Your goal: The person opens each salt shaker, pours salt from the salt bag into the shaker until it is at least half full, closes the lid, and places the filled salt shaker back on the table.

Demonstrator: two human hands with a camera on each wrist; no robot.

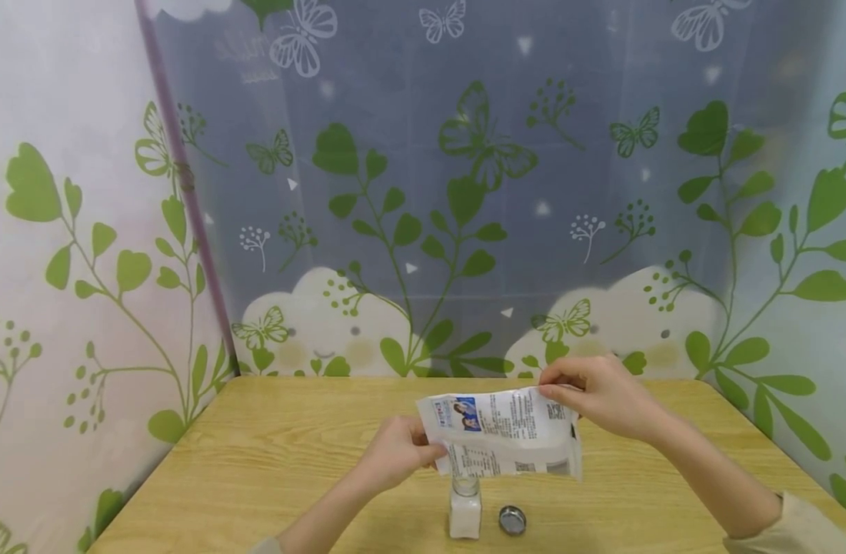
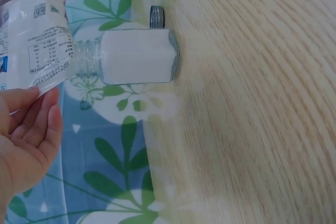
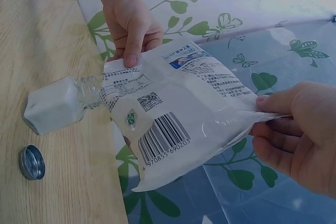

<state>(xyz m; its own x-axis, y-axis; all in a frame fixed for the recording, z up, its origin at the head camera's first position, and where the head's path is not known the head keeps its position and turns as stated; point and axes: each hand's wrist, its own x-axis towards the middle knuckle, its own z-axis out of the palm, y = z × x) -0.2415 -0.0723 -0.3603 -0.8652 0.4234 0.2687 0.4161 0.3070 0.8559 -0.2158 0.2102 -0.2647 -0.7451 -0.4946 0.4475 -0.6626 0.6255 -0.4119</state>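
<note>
A white printed plastic bag (image 1: 513,431) is stretched between both hands above the table. My left hand (image 1: 398,454) pinches its left side, thumb on the printed face. At the opposite end, my right hand (image 1: 603,392) pinches the bag's edge between thumb and fingers. Below the bag stands an upright glass jar (image 1: 465,512), filled with white contents up to about its shoulder. In the right wrist view, one bag corner overlaps the jar's threaded neck (image 3: 90,92). The jar's mouth has no cap on it. Beside the jar, a silver metal lid (image 1: 512,520) lies on the table.
The wood-grain table (image 1: 291,431) extends under the hands. A curtain (image 1: 409,192) printed with leaves, butterflies and clouds hangs along its back edge, with similar patterned panels (image 1: 84,231) at the left and right sides.
</note>
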